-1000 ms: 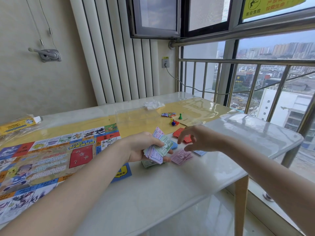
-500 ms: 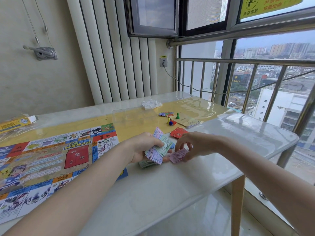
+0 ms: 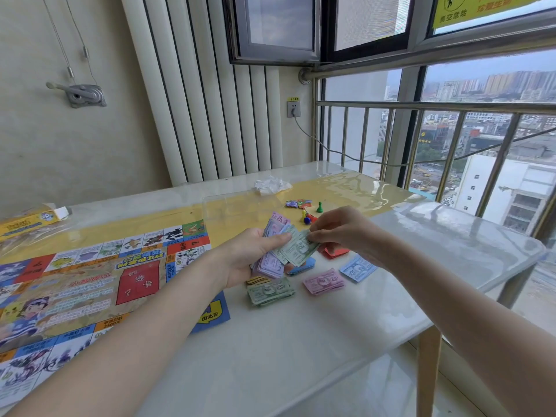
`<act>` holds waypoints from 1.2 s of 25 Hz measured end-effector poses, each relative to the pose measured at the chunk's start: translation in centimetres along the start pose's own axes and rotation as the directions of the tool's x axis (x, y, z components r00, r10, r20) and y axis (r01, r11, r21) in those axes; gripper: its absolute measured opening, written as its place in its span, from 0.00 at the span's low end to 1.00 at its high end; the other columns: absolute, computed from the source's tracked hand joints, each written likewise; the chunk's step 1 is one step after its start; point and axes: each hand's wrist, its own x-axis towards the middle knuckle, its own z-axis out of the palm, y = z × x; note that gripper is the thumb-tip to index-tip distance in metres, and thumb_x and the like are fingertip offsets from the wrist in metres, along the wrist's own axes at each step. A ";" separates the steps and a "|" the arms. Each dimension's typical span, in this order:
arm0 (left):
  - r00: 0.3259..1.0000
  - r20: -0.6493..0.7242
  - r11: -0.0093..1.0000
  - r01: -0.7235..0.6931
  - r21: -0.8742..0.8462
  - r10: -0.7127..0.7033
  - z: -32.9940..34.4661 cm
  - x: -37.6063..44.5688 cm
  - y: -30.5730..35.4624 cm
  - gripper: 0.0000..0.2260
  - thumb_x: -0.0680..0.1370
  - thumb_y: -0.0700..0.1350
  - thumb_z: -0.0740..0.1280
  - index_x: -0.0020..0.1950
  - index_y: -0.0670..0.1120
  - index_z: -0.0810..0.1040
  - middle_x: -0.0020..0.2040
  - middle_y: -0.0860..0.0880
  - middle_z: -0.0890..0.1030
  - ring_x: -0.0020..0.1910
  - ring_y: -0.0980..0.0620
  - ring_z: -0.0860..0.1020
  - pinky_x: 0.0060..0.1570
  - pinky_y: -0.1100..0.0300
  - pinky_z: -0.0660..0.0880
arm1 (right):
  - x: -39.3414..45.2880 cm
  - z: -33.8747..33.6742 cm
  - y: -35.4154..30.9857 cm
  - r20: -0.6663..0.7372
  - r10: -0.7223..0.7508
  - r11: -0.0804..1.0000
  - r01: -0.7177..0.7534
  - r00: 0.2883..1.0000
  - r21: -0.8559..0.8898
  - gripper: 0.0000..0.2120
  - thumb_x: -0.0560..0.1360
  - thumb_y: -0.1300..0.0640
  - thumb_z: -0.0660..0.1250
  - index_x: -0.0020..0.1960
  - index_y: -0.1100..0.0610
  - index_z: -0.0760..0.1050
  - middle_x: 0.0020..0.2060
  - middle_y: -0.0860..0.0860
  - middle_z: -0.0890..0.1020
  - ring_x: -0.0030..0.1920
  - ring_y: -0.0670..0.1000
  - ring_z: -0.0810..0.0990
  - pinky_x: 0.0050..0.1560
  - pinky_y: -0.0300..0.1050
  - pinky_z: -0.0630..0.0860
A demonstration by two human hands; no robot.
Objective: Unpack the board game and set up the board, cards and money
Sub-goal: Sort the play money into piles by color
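The colourful game board point(image 3: 78, 284) lies unfolded on the left of the table. My left hand point(image 3: 249, 254) grips a fanned wad of play money point(image 3: 285, 245), purple and green notes. My right hand point(image 3: 340, 230) pinches the top green note at the wad's right end. Below the hands lie sorted piles: green notes point(image 3: 269, 291), pink notes point(image 3: 323, 281) and blue notes point(image 3: 358, 267). Red cards point(image 3: 335, 252) and blue cards point(image 3: 302, 267) lie partly hidden under my hands.
Small pawns point(image 3: 313, 213) and printed tokens point(image 3: 298, 203) sit behind the hands beside a clear plastic lid point(image 3: 237, 206). Crumpled wrapping point(image 3: 270, 185) lies farther back. The yellow game box point(image 3: 27, 221) rests at far left. The white table point(image 3: 451, 236) ends near a railing.
My right hand set pink notes on the pink pile, then rose back to the wad and took hold of a green note. The left hand lifted slightly with the wad.
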 end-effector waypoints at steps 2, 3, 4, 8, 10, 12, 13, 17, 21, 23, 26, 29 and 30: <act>1.000 -0.006 0.999 -0.001 -0.035 0.001 -0.3 0.2 0.3 0.04 0.78 0.40 0.63 0.50 0.42 0.77 0.38 0.45 0.84 0.31 0.51 0.82 0.29 0.62 0.79 | 0.3 -0.3 -0.1 -0.015 0.020 1.000 -0.020 1.000 0.006 0.05 0.71 0.67 0.68 0.47 0.66 0.78 0.36 0.56 0.81 0.33 0.48 0.78 0.31 0.33 0.75; 1.000 -0.025 0.999 -0.012 -0.042 0.010 -0.4 0.5 0.4 0.04 0.78 0.39 0.64 0.51 0.42 0.77 0.39 0.44 0.84 0.32 0.50 0.82 0.30 0.61 0.80 | 0.3 -0.4 -0.2 -0.011 0.023 1.000 -0.023 1.000 0.003 0.04 0.71 0.68 0.68 0.46 0.65 0.78 0.36 0.56 0.81 0.34 0.48 0.78 0.32 0.33 0.75; 0.998 -0.052 0.999 -0.025 -0.041 0.023 -0.5 0.7 0.6 0.04 0.77 0.37 0.64 0.51 0.41 0.77 0.41 0.43 0.83 0.32 0.50 0.82 0.32 0.60 0.80 | 0.4 -0.6 -0.3 -0.002 0.019 1.000 -0.019 1.000 0.006 0.03 0.71 0.68 0.68 0.44 0.63 0.78 0.36 0.55 0.80 0.34 0.48 0.78 0.33 0.34 0.75; 0.990 -0.131 0.998 -0.056 -0.011 0.054 0.1 1.9 1.5 0.04 0.74 0.35 0.67 0.47 0.42 0.76 0.41 0.44 0.81 0.29 0.53 0.81 0.27 0.62 0.78 | 0.7 -1.2 -0.3 0.000 0.007 0.999 -0.007 1.000 0.052 0.02 0.71 0.69 0.68 0.42 0.64 0.77 0.35 0.57 0.80 0.32 0.48 0.76 0.29 0.33 0.73; 0.987 -0.147 0.998 -0.067 -0.015 0.064 0.7 2.5 1.8 0.07 0.73 0.34 0.69 0.50 0.41 0.76 0.43 0.43 0.81 0.32 0.51 0.82 0.28 0.60 0.79 | 0.7 -1.6 -0.1 -0.017 0.010 0.997 -0.009 1.000 0.074 0.02 0.71 0.69 0.69 0.43 0.65 0.77 0.36 0.58 0.79 0.31 0.48 0.75 0.29 0.33 0.73; 0.983 -0.168 0.996 -0.086 -0.034 0.079 1.2 3.1 2.1 0.10 0.72 0.34 0.70 0.51 0.40 0.76 0.43 0.43 0.81 0.35 0.49 0.81 0.28 0.60 0.79 | 0.7 -2.1 0.1 -0.018 0.019 0.997 -0.018 1.000 0.075 0.02 0.71 0.68 0.69 0.42 0.64 0.77 0.37 0.58 0.80 0.33 0.49 0.76 0.31 0.34 0.75; 0.981 -0.173 0.994 -0.098 -0.041 0.090 1.6 3.4 2.3 0.08 0.72 0.33 0.70 0.49 0.41 0.76 0.42 0.43 0.81 0.35 0.49 0.81 0.26 0.61 0.78 | 0.6 -2.6 0.2 -0.014 0.029 0.997 -0.028 0.999 0.069 0.03 0.71 0.68 0.69 0.44 0.63 0.78 0.39 0.59 0.81 0.35 0.50 0.77 0.34 0.35 0.76; 0.974 -0.190 0.990 -0.134 -0.040 0.124 3.0 4.2 3.2 0.08 0.71 0.31 0.70 0.43 0.43 0.75 0.38 0.45 0.80 0.27 0.53 0.80 0.24 0.61 0.77 | 0.4 -4.5 0.2 -0.006 0.070 0.985 -0.068 0.998 0.157 0.12 0.72 0.67 0.67 0.55 0.65 0.78 0.42 0.58 0.82 0.37 0.48 0.78 0.36 0.34 0.77; 0.978 -0.141 0.978 -0.171 -0.117 0.154 4.8 5.1 3.7 0.06 0.72 0.32 0.69 0.43 0.41 0.76 0.33 0.46 0.82 0.25 0.53 0.80 0.26 0.60 0.79 | 0.2 -5.5 0.2 -0.079 0.112 0.974 -0.094 0.991 0.208 0.08 0.72 0.65 0.68 0.50 0.64 0.79 0.36 0.56 0.81 0.31 0.45 0.76 0.32 0.33 0.75; 0.978 -0.116 0.968 -0.193 -0.157 0.176 5.7 5.3 3.9 0.05 0.73 0.33 0.69 0.42 0.41 0.76 0.30 0.48 0.82 0.25 0.54 0.81 0.26 0.61 0.79 | 0.1 -6.0 0.3 -0.124 0.160 0.969 -0.132 0.979 0.209 0.07 0.71 0.63 0.70 0.49 0.63 0.80 0.35 0.54 0.81 0.33 0.46 0.76 0.32 0.34 0.74; 0.979 -0.108 0.976 -0.187 -0.114 0.175 6.6 5.4 3.8 0.04 0.73 0.36 0.70 0.44 0.42 0.76 0.36 0.46 0.81 0.25 0.56 0.80 0.25 0.64 0.77 | -0.3 -6.5 0.6 -0.171 0.218 0.956 -0.175 0.961 0.235 0.04 0.72 0.63 0.69 0.45 0.62 0.79 0.35 0.54 0.81 0.35 0.47 0.76 0.33 0.35 0.74; 0.982 -0.127 0.989 -0.143 -0.040 0.137 6.0 5.4 3.4 0.04 0.73 0.39 0.70 0.44 0.43 0.75 0.37 0.46 0.80 0.25 0.56 0.79 0.24 0.65 0.76 | -0.6 -6.4 1.0 -0.239 0.255 0.947 -0.193 0.937 0.256 0.04 0.72 0.64 0.69 0.46 0.65 0.78 0.34 0.55 0.80 0.33 0.47 0.76 0.30 0.34 0.75; 0.983 -0.132 0.991 -0.131 -0.026 0.127 5.6 5.3 3.2 0.04 0.73 0.38 0.70 0.44 0.42 0.75 0.37 0.46 0.80 0.24 0.56 0.79 0.24 0.65 0.76 | -0.6 -6.2 1.1 -0.256 0.253 0.950 -0.189 0.933 0.249 0.06 0.72 0.64 0.69 0.48 0.66 0.78 0.33 0.55 0.79 0.32 0.47 0.76 0.29 0.33 0.75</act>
